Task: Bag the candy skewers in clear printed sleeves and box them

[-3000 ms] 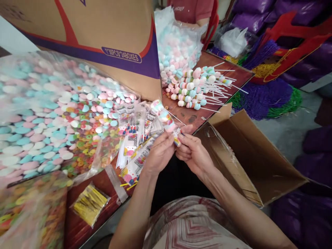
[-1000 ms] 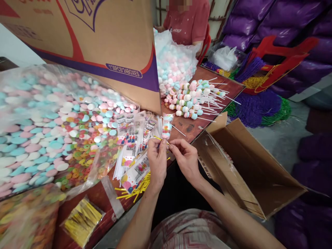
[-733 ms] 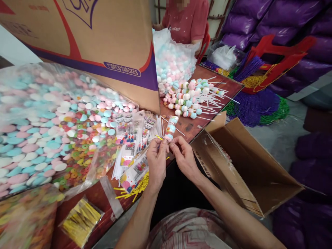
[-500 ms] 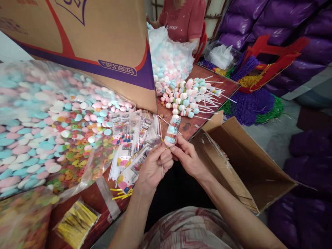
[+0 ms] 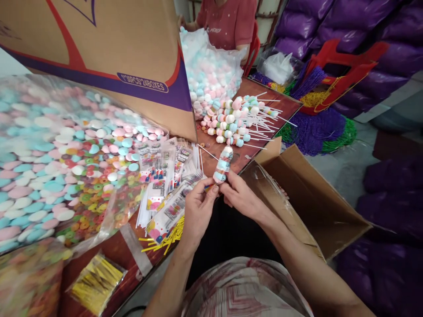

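Note:
A marshmallow skewer (image 5: 223, 164) in a clear printed wrapper stands nearly upright between my hands, its pink, blue and white pieces showing through. My left hand (image 5: 200, 207) is closed, pinching at the base of the wrapper. From the other side my right hand (image 5: 240, 193) closes its fingertips on the same base. A small bit of yellow shows by the left fingertips, too little to make out. To the left of my hands lie flat printed wrappers (image 5: 170, 209), and below them a heap of yellow twist ties (image 5: 175, 233).
Loose marshmallows (image 5: 36, 180) and gummy rings (image 5: 99, 200) cover the table's left. Several unwrapped skewers (image 5: 231, 121) are piled ahead, near a marshmallow bag (image 5: 214, 66). A tall carton (image 5: 132, 53) stands behind; an open box (image 5: 307, 202) sits right. A person in red (image 5: 228, 22) sits opposite.
The view has shifted slightly. My left fingers have moved from a curled grip to a straighter pinch at the wrapper's base, uncovering more yellow ties. My right hand keeps its hold.

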`<control>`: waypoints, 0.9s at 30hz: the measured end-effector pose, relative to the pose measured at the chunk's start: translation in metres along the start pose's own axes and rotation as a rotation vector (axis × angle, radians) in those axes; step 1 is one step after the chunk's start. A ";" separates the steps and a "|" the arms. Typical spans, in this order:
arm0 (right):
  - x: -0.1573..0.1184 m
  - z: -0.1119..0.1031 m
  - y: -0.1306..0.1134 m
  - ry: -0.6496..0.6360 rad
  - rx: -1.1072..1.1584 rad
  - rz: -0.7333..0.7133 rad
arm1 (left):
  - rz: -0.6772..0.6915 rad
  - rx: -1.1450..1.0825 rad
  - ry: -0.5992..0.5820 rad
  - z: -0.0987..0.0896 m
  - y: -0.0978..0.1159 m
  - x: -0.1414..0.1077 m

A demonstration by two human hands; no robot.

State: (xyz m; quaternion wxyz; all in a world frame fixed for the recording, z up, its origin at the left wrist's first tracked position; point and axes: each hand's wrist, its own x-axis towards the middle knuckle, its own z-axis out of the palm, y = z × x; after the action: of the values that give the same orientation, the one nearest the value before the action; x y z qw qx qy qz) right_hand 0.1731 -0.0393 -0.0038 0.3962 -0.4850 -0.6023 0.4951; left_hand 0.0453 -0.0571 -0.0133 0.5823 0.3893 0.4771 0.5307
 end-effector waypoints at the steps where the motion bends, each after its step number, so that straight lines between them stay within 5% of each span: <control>1: 0.000 -0.001 0.001 -0.030 0.090 0.055 | -0.039 -0.040 -0.012 -0.001 0.001 0.001; 4: -0.002 0.001 0.006 -0.004 0.183 0.082 | -0.207 -0.264 -0.020 -0.003 0.004 0.007; 9: -0.011 0.005 0.016 0.229 -0.239 -0.369 | -0.492 -0.605 -0.023 -0.005 0.006 0.018; 17: -0.008 -0.001 0.024 0.371 -0.645 -0.666 | -0.564 -0.704 -0.085 0.007 0.007 0.010; 21: -0.011 0.002 0.016 0.478 -0.594 -0.531 | -0.444 -0.621 -0.120 0.020 0.006 0.009; 25: -0.022 -0.005 0.005 0.395 -0.369 -0.286 | -0.378 -0.560 -0.248 0.025 0.012 0.013; 27: -0.028 -0.012 -0.003 0.350 -0.223 -0.189 | -0.232 -0.439 -0.231 0.026 0.016 0.011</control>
State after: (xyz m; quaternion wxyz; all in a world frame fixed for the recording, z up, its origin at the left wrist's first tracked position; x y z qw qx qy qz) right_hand 0.1904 -0.0640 0.0014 0.4831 -0.5457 -0.6182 0.2943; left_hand 0.0658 -0.0424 0.0069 0.7602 0.2544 0.3225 0.5033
